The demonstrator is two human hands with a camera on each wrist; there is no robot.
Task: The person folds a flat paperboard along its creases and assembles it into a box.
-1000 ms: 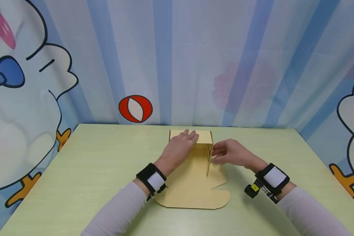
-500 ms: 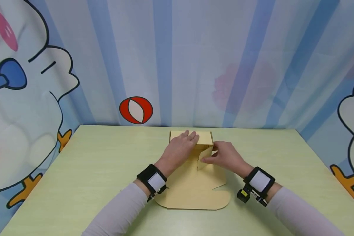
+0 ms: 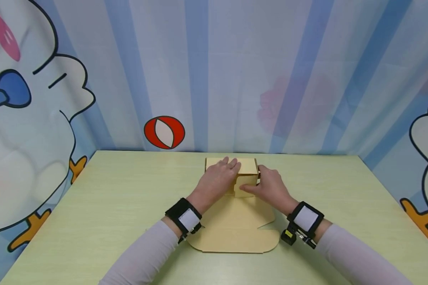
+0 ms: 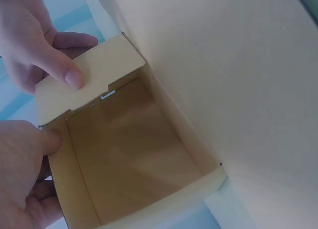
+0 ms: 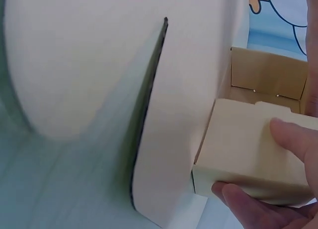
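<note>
A partly folded tan cardboard box point(image 3: 248, 166) stands at the table's far edge, open toward me, with a flat cut panel point(image 3: 232, 241) lying out in front. My left hand point(image 3: 217, 178) lies over the top wall; in the left wrist view its thumb is inside that wall and its fingers outside. My right hand point(image 3: 271, 188) is at the box's right side. Its thumb presses a side flap point(image 5: 248, 134) turned across the opening, with its fingers against the outer side wall. The left wrist view shows the hollow inside of the box point(image 4: 124, 149).
The pale green table point(image 3: 135, 206) extends to both sides and in front of the cardboard. A striped blue curtain point(image 3: 232, 79) with cartoon figures hangs right behind the table's far edge. A slit point(image 3: 265, 225) cuts into the flat panel's right side.
My right hand has moved left and swung the right side flap inward across the box's opening. The left hand stays on the top wall.
</note>
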